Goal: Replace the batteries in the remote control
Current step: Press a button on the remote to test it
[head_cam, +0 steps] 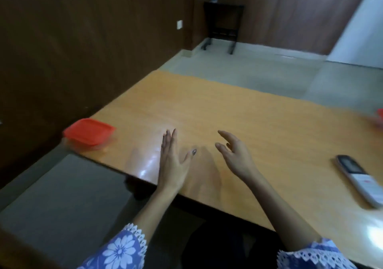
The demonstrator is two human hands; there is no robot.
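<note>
A white remote control (360, 179) with a dark screen lies flat near the right edge of the orange wooden table (238, 111), apart from both hands. My left hand (173, 160) hovers over the near table edge with fingers straight and spread, holding nothing. My right hand (236, 154) floats just to its right, fingers loosely curled and apart, also with nothing in it. No batteries show in the view.
A red lidded plastic container (89, 131) sits at the table's left corner. A red object (379, 116) is cut off at the right edge. Beyond the table are a tiled floor, a dark stand (222, 24) and brown wall panels.
</note>
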